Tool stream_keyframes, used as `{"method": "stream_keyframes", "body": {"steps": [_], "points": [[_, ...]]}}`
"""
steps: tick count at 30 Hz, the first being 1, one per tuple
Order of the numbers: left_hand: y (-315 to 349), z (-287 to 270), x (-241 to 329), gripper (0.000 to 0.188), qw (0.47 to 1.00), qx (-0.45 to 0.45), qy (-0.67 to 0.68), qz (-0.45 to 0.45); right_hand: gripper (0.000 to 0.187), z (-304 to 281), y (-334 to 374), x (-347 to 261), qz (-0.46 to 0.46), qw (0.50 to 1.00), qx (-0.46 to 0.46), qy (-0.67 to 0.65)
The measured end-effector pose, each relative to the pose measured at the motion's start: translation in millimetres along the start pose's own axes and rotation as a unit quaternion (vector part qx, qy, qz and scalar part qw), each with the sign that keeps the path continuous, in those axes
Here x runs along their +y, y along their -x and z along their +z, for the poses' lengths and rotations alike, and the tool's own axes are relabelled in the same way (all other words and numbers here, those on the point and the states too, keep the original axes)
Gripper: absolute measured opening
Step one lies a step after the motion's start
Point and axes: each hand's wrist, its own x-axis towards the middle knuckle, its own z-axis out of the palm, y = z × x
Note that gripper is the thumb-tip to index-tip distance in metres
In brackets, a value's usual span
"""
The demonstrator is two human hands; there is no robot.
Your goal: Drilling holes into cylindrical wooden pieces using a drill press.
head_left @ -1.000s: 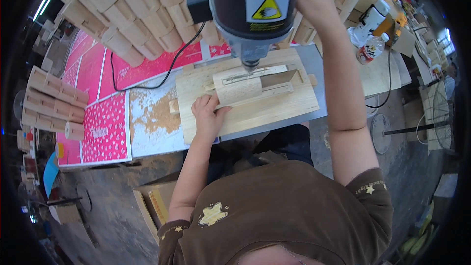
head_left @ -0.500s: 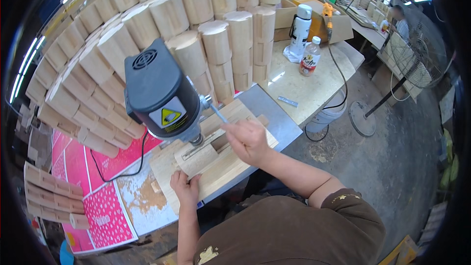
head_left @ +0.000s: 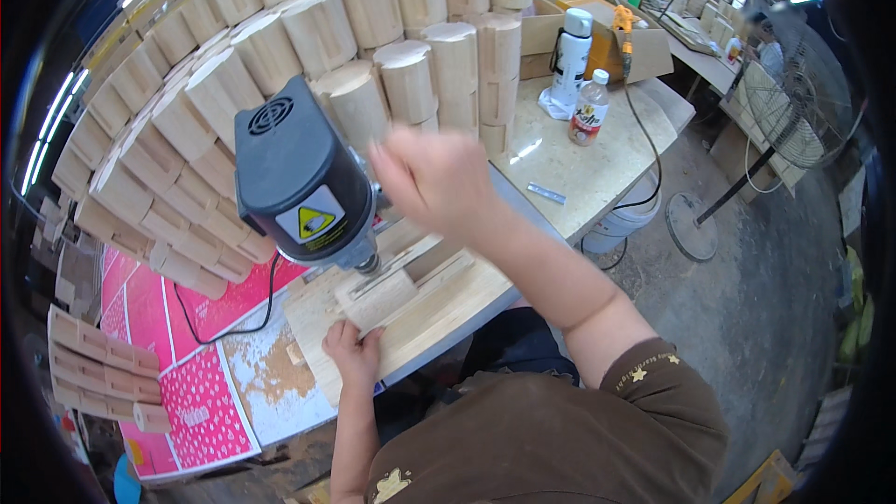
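A dark drill press head (head_left: pixel 299 173) with a yellow warning label leans over a pale wooden jig board (head_left: pixel 420 317). Under its chuck (head_left: pixel 369 261) lies a rounded wooden block (head_left: pixel 378 299) with a slot cut in it. My left hand (head_left: pixel 350 355) grips the block's near left end, thumb and fingers pressed to it and the board. Raised beside the drill head, my right hand (head_left: pixel 434 182) is closed in a fist around the feed lever, which the hand now hides; motion blurs it a little.
Stacked slotted wooden blocks (head_left: pixel 317 33) rise behind the drill, with a smaller stack (head_left: pixel 103 369) at left. A white flask (head_left: pixel 572 51), a drink bottle (head_left: pixel 590 110) and a small metal strip (head_left: pixel 546 193) stand or lie on the right-hand table. Sawdust (head_left: pixel 280 373) covers the bench's left part.
My right fist has swung up and left from low over the board, toward the drill head. The left hand and the block have stayed in place.
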Motion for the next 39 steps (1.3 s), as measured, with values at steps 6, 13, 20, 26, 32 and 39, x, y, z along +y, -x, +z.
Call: {"method": "stream_keyframes", "body": {"steps": [6, 13, 20, 26, 32, 39], "points": [[-15, 29, 15, 0.038, 0.999, 0.016, 0.021, 0.032, 0.035, 35, -63, 28, 0.111, 0.99, -0.06, 0.063], [-14, 22, 15, 0.047, 1.0, -0.006, -0.002, -0.005, 0.025, -7, 5, -2, 0.012, 0.998, -0.04, -0.05], [-15, 21, 17, 0.041, 1.0, -0.004, 0.016, 0.001, 0.007, 9, 100, 16, 0.064, 0.981, -0.044, -0.175], [-19, 31, 15, 0.035, 0.998, 0.036, 0.005, 0.059, 0.01, 48, 137, 61, -0.039, 0.99, 0.028, -0.129], [-9, 23, 11, 0.032, 0.999, 0.001, 0.036, 0.013, 0.01, 30, 103, 41, -0.111, 0.983, 0.06, -0.131], [-19, 21, 24, 0.032, 0.99, -0.054, 0.115, -0.067, 0.027, 27, -41, 15, 0.056, 0.996, 0.059, -0.018]]}}
